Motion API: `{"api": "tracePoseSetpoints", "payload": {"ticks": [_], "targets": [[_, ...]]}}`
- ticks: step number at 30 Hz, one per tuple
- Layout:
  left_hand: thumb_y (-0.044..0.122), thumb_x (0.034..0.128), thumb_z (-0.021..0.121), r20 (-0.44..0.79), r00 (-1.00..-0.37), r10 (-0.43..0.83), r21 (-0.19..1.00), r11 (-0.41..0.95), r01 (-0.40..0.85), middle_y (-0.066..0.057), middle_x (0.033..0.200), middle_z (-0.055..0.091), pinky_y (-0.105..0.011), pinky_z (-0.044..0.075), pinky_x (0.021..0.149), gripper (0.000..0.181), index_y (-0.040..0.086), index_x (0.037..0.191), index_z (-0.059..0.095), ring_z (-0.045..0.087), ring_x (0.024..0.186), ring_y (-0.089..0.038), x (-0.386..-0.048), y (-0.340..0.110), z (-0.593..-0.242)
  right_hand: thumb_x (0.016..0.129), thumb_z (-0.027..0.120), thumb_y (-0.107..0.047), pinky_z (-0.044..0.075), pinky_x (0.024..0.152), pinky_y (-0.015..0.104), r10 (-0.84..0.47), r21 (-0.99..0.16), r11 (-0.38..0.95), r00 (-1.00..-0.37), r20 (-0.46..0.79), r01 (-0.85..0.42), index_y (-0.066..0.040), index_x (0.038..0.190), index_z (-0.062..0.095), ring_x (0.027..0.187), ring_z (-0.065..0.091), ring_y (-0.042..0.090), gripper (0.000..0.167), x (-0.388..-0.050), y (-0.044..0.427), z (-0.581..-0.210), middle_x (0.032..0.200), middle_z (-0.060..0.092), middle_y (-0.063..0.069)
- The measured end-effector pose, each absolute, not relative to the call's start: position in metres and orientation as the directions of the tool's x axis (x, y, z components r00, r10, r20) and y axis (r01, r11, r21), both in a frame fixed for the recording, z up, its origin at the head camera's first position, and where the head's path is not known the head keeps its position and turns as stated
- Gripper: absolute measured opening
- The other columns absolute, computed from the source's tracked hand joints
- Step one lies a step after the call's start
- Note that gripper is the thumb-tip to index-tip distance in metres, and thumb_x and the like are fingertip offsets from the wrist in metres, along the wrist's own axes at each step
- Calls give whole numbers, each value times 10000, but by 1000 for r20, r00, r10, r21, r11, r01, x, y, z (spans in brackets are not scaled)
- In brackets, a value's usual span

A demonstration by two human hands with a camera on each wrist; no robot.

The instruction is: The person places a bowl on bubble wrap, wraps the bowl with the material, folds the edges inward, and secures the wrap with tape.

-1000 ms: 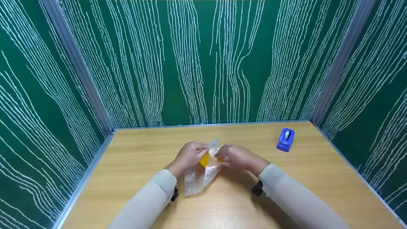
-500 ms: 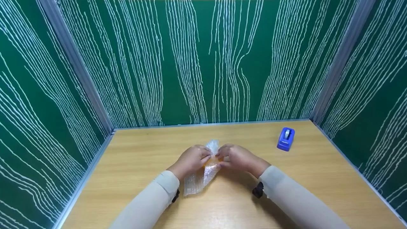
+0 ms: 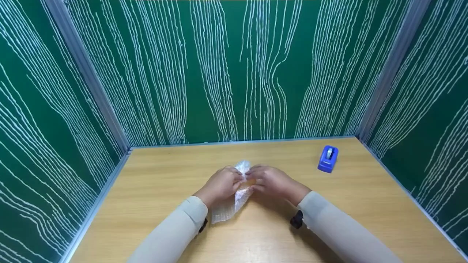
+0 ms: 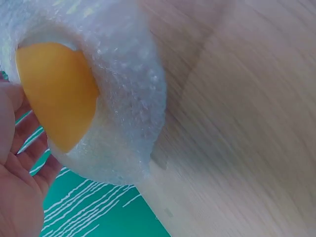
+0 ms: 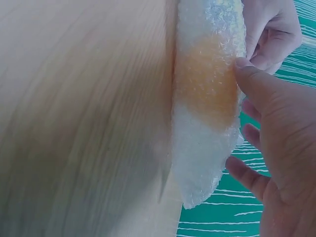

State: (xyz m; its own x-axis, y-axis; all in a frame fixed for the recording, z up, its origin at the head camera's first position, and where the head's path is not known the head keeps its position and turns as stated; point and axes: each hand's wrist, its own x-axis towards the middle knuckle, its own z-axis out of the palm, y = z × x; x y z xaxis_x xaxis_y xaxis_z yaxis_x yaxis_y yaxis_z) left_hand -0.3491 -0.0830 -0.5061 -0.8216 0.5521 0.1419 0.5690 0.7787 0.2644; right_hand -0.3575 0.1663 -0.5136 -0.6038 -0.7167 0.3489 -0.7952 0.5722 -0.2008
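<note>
A yellow-orange object (image 4: 59, 94) lies inside a sheet of bubble wrap (image 3: 242, 199); its bare end shows in the left wrist view. Through the bubble wrap (image 5: 197, 153) in the right wrist view it looks like an orange patch. The left hand (image 3: 223, 183) holds the left side of the wrap and object, its fingers bent along the edge. On the other side the right hand (image 3: 272, 180) pinches the wrap's edge, thumb on the near face. The object's full shape is hidden by wrap and hands.
A blue tape dispenser (image 3: 328, 159) stands at the back right of the wooden table (image 3: 164, 171). Green panels with white wavy lines (image 3: 234, 73) rise behind and at both sides, joined by grey posts.
The left hand has shifted slightly right, and the wrap is folded over the yellow part that was bare in the head view. The right hand has barely moved, still gripping the wrap.
</note>
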Motion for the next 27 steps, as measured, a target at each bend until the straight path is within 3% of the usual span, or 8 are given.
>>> {"api": "tracePoseSetpoints", "payload": {"ticks": [7, 16, 21, 27], "targets": [[334, 1132, 716, 92, -849, 520, 321, 791, 520, -34, 1480, 776, -456, 481, 1324, 329, 144, 1373, 836, 659, 1483, -255, -349, -90, -505, 1055, 801, -130, 594, 1190, 558, -781, -143, 528, -545, 306, -837, -70, 1203, 864, 1374, 745, 389, 172, -358, 167, -513, 1352, 833, 127], [301, 1115, 743, 58, -858, 511, 380, 784, 492, -30, 1414, 776, -446, 523, 1288, 254, 164, 1291, 864, 679, 1387, -238, -344, -104, -502, 1105, 764, -230, 551, 1247, 529, -753, -160, 604, -624, 208, -781, -128, 1311, 846, 1464, 696, 333, 244, -359, 166, -512, 1449, 798, 55], [289, 1116, 736, 92, -832, 547, 362, 760, 539, -27, 1374, 771, -434, 542, 1267, 236, 155, 1257, 871, 664, 1349, -234, -340, -113, -499, 1104, 766, -251, 539, 1260, 533, -747, -170, 614, -637, 190, -771, -134, 1348, 832, 1467, 693, 330, 279, -359, 166, -510, 1453, 796, 50], [248, 1112, 734, 186, -795, 577, 325, 728, 604, -13, 1276, 770, -408, 590, 1188, 205, 142, 1210, 880, 662, 1258, -207, -332, -125, -499, 1091, 777, -209, 549, 1250, 533, -782, -127, 572, -586, 214, -810, -108, 1339, 832, 1430, 719, 338, 273, -362, 168, -510, 1422, 810, 66]]}}
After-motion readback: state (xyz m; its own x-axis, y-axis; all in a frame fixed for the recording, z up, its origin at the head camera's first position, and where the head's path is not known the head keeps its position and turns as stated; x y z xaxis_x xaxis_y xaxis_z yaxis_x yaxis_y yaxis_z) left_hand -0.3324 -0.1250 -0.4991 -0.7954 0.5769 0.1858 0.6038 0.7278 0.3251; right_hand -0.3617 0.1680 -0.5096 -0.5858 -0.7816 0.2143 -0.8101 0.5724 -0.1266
